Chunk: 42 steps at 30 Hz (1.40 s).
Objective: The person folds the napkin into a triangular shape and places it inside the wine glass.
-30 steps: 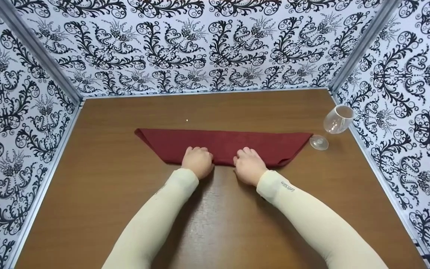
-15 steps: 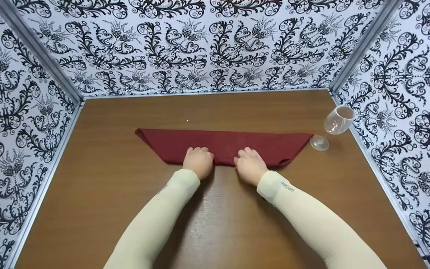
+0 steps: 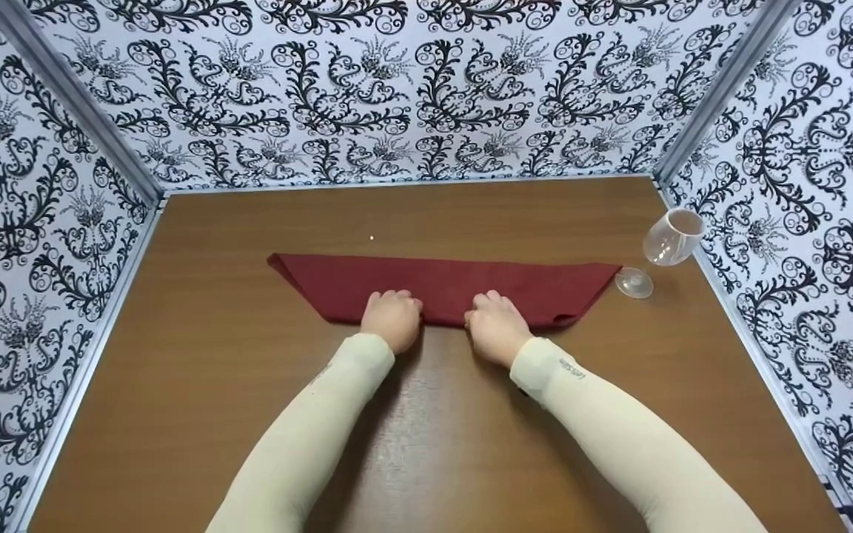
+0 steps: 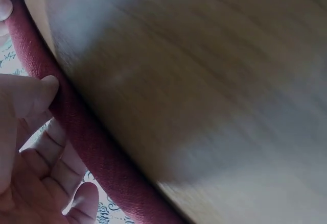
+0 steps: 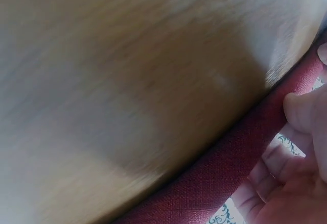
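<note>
A dark red cloth napkin, folded into a wide trapezoid, lies across the middle of the table. Its near edge forms a rounded, rolled fold, seen close up in both wrist views. My left hand grips that edge left of centre, with the thumb on the near side and the fingers curled over the top. To the right, my right hand pinches the same edge, its thumb pressed against the roll. A short stretch of cloth lies between the two hands. At the napkin's right end, a small corner curls up.
A clear wine glass stands at the right, its foot close to the napkin's right tip. Patterned black-and-white walls enclose the brown wooden table at the back and both sides.
</note>
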{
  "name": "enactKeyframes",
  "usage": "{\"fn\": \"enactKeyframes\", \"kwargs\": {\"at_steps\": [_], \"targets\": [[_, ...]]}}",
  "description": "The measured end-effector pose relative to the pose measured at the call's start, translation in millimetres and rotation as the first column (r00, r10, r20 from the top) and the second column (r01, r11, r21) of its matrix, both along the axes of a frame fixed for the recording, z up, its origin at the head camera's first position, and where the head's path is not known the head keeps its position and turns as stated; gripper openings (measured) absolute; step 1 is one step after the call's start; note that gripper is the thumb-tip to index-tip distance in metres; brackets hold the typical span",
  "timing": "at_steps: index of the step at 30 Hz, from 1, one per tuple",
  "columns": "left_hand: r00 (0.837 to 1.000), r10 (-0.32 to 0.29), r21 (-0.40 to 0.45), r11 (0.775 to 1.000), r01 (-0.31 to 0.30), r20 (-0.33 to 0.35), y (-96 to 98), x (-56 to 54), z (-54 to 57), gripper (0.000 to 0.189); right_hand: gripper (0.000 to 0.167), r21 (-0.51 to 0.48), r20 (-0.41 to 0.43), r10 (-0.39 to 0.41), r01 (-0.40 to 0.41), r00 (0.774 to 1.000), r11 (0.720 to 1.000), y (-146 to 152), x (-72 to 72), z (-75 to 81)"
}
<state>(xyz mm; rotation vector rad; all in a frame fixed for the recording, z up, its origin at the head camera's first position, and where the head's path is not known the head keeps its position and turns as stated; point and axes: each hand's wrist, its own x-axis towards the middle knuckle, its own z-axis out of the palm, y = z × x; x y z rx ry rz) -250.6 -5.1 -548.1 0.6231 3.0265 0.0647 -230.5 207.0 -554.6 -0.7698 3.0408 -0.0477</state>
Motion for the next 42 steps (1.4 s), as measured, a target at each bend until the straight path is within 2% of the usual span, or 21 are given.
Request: {"fn": "enactKeyframes", "kwargs": {"at_steps": [6, 13, 16, 18, 20, 22, 26, 29, 35, 42], "targets": [[0.997, 0.044, 0.077, 0.996, -0.049, 0.061, -1.3, -6.7, -4.5, 0.022, 0.017, -0.039, 0.037, -0.033, 0.035, 0.999, 0.999, 1, -6.6, -2.7], [0.983, 0.11, 0.178, 0.974, -0.136, 0.148, -4.4, -15.3, -5.7, 0.017, 0.007, -0.156, 0.079, -0.106, 0.117, 0.991, 0.981, 3, -13.8, -6.2], [0.975, 0.141, 0.224, 0.958, -0.178, 0.173, -4.7, -17.7, -3.6, 0.011, 0.008, -0.156, 0.064, -0.107, 0.116, 0.992, 0.981, 2, -14.1, -4.8], [0.971, 0.153, 0.245, 0.95, -0.195, 0.182, -4.3, -19.1, -3.5, 0.007, 0.009, -0.121, 0.041, -0.094, 0.098, 0.995, 0.988, 1, -13.0, -3.6], [0.973, 0.152, 0.251, 0.949, -0.193, 0.176, -3.4, -19.9, -3.7, 0.007, 0.012, -0.074, 0.014, -0.073, 0.074, 0.997, 0.995, 0, -11.3, -2.4], [0.98, 0.141, 0.233, 0.957, -0.172, 0.143, -2.2, -19.9, -4.1, 0.007, 0.016, -0.028, -0.015, -0.049, 0.048, 0.999, 0.998, -1, -9.0, -1.2], [0.995, 0.098, 0.142, 0.985, -0.101, 0.033, 0.3, -16.5, -3.9, 0.015, 0.02, 0.031, -0.041, -0.011, 0.012, 0.999, 0.999, -2, -5.4, -0.9], [0.998, 0.057, 0.077, 0.996, -0.054, -0.031, 1.5, -12.1, -3.2, 0.024, 0.019, 0.052, -0.048, 0.004, -0.002, 0.999, 0.999, -2, -4.7, -2.7], [0.999, 0.023, 0.049, 0.999, -0.021, -0.045, 1.9, -5.8, -3.6, 0.023, 0.017, 0.084, -0.053, 0.015, -0.011, 0.998, 0.996, -1, -4.0, -2.9], [0.998, 0.028, 0.043, 0.999, -0.025, -0.052, 0.6, -4.9, -0.9, 0.013, 0.015, 0.075, -0.04, 0.011, -0.008, 0.999, 0.997, -3, -2.7, 3.6]]}}
